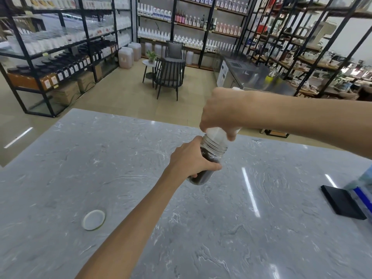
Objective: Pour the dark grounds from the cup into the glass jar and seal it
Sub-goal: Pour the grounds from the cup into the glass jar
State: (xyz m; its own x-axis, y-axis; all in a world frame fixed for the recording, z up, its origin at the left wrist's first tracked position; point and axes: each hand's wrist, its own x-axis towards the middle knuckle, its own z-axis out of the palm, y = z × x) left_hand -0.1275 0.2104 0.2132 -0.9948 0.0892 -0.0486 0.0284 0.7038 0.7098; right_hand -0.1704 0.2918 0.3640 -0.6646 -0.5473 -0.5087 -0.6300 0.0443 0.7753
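Observation:
My left hand point(192, 159) grips a clear glass jar point(211, 156) that stands tilted on the grey marble counter point(141, 178), its threaded neck leaning up and to the right. Dark grounds fill the lower part of the jar. My right hand point(221, 111) holds a translucent white cup point(216, 133) upside down, its rim pressed into the jar's mouth. Most of the cup is hidden by my fingers. The jar's white lid point(93, 219) lies flat on the counter, well to the left of both hands.
A black flat slab point(342, 202) lies at the counter's right edge beside a blurred blue and white object point(362, 190). Beyond the counter are a tiled floor, dark chairs point(170, 75) with a small round table, and shelves of bottles.

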